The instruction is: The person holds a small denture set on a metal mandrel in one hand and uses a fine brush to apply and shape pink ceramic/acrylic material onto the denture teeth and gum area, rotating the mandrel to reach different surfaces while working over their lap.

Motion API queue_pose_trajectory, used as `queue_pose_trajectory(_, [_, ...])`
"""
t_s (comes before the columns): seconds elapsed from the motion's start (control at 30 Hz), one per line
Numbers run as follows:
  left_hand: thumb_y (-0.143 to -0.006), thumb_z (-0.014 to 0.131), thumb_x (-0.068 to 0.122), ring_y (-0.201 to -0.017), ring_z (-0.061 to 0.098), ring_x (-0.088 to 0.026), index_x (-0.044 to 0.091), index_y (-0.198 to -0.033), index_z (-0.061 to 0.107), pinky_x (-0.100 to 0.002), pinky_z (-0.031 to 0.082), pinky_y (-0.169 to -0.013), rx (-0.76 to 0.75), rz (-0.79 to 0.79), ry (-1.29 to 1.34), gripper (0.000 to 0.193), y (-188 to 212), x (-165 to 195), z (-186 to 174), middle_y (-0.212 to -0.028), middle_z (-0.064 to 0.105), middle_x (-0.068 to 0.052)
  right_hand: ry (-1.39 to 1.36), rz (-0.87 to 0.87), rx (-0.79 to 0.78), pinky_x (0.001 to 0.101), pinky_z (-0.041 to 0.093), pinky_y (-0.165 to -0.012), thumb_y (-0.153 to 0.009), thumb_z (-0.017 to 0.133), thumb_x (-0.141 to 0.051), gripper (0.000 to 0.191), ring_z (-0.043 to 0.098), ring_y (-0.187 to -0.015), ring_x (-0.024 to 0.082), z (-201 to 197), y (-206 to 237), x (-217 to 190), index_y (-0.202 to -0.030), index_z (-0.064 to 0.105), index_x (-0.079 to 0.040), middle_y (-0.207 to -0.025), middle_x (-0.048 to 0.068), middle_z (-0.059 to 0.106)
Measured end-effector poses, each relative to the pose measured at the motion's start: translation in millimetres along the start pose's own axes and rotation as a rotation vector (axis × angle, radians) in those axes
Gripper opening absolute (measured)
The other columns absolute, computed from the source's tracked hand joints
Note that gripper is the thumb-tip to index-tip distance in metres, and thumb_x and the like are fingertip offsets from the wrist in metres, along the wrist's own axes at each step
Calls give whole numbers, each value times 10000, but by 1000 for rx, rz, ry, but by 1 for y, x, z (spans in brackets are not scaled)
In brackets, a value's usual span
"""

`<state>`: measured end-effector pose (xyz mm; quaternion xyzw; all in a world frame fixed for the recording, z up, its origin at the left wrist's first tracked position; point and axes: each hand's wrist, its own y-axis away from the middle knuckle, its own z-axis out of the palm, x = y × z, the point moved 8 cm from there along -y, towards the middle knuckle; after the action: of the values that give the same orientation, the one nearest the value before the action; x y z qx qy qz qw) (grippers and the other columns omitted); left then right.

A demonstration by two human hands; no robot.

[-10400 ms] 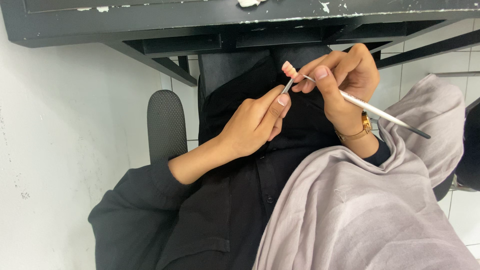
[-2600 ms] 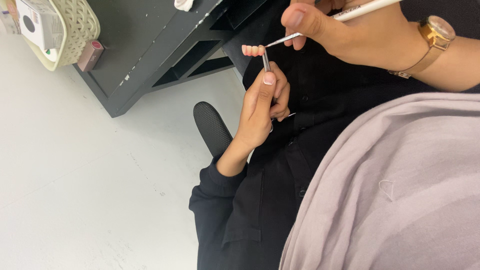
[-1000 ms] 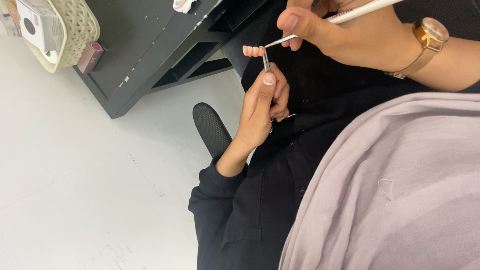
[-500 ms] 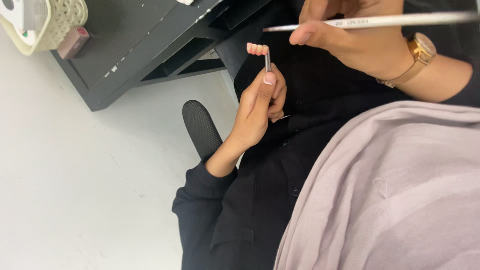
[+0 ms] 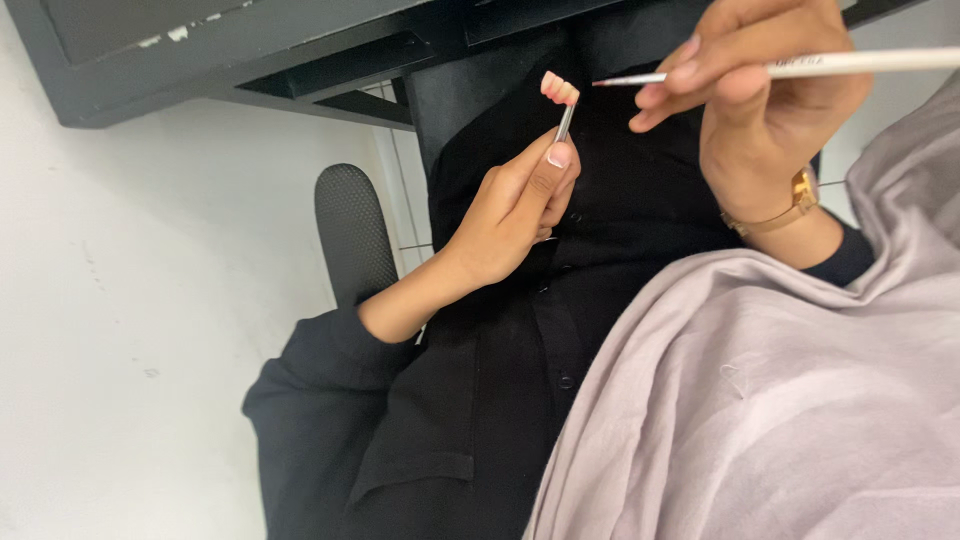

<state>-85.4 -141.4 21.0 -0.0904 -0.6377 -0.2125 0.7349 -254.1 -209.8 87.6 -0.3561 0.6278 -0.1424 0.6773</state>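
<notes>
Left hand [image 5: 515, 205] pinching thin metal holder [image 5: 565, 122], small pink dental piece [image 5: 559, 88] on top, just below desk edge [image 5: 330, 85]. Right hand [image 5: 765, 100] pinching fine white brush [image 5: 800, 66], tip near piece, not touching. Piece already pink; remaining work unclear.

You hold a thin metal stick [image 5: 565, 122] upright, tilted slightly, with a small pink false nail [image 5: 559, 88] with pale tips on its top end. Your fine white brush [image 5: 800, 66] lies nearly level, its pointed tip just beside the nail, apart from it.
</notes>
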Motion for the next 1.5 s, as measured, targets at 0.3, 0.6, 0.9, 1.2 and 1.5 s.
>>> queue_pose_trajectory(0.3, [-1153, 307, 445, -555, 382, -58, 76, -1020, 508, -238, 372, -532, 15, 48, -49, 440, -8, 7, 4, -644, 407, 36, 103, 62, -9, 338, 715, -694, -1155, 640, -134, 329, 756, -868, 257, -5, -3, -4, -1210, 325, -58, -1117, 198, 650])
queue_pose_trajectory(0.6, [-1139, 298, 483, -561, 439, -74, 80, -960, 502, -251, 424, -543, 29, 73, -56, 486, -13, 12, 6, -644, 457, 24, 46, 10, -52, 331, 721, -753, -1161, 621, -98, 297, 771, -952, 266, 0, -8, -19, -1208, 329, -72, -1151, 129, 522])
queue_pose_trajectory(0.9, [-1144, 300, 470, -579, 426, -78, 74, -975, 517, -254, 404, -569, 29, 71, -79, 482, -15, 8, 8, -644, 438, 25, 178, -328, -56, 342, 647, -576, -999, 639, -27, 330, 727, -664, 255, 5, -10, -42, -1065, 316, -22, -1009, 206, 548])
queue_pose_trajectory(1.2, [-1144, 312, 451, -571, 408, -73, 63, -1044, 544, -254, 392, -560, 35, 60, -71, 464, -13, 7, 8, -642, 430, 28, 151, -300, -77, 344, 686, -605, -994, 633, 26, 299, 734, -701, 269, 7, -7, -39, -1056, 342, -4, -1016, 210, 543])
queue_pose_trajectory(1.5, [-1139, 301, 463, -560, 428, -71, 71, -1041, 550, -249, 401, -552, 46, 80, -111, 474, -14, 7, 7, -634, 443, 34, 161, -352, -82, 347, 688, -620, -988, 627, 38, 299, 750, -716, 278, 7, -8, -36, -1047, 335, 11, -1016, 228, 538])
